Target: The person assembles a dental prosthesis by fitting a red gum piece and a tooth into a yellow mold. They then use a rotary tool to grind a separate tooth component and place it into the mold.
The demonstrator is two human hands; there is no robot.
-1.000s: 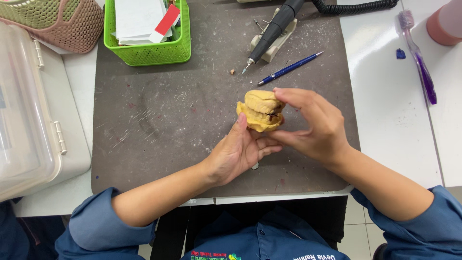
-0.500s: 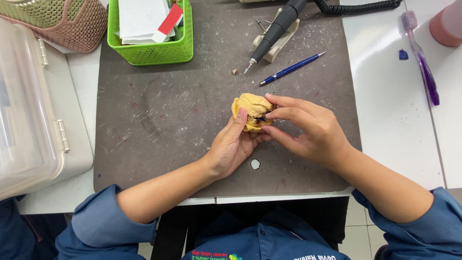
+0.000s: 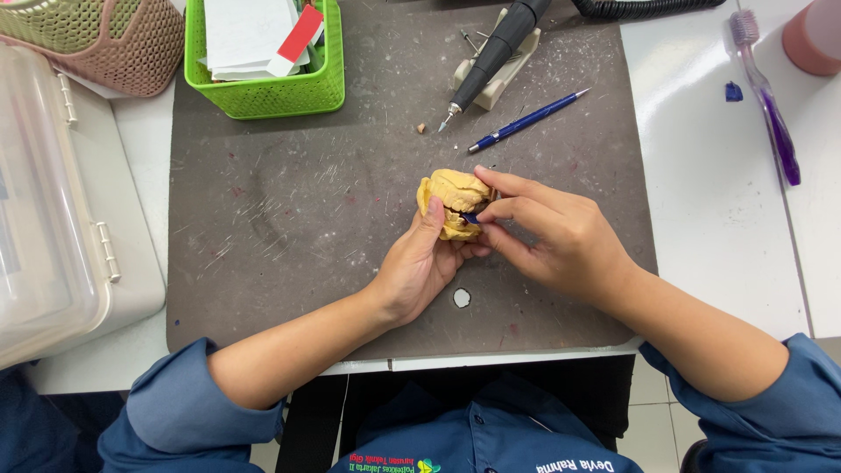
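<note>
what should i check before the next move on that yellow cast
1. Left hand cradles the yellow cast from below, thumb on its side: ok.
2. Right hand pinches a small dark-blue piece at the gap between the cast's halves: ok.
3. How deep the piece sits in the gap: cannot tell.
4. Cast held above the grey mat, not over the table edge: ok.
5. Handpiece and blue pen lie apart from the hands: ok.
6. Small white chip loose on the mat near the left wrist: not ok.
</note>
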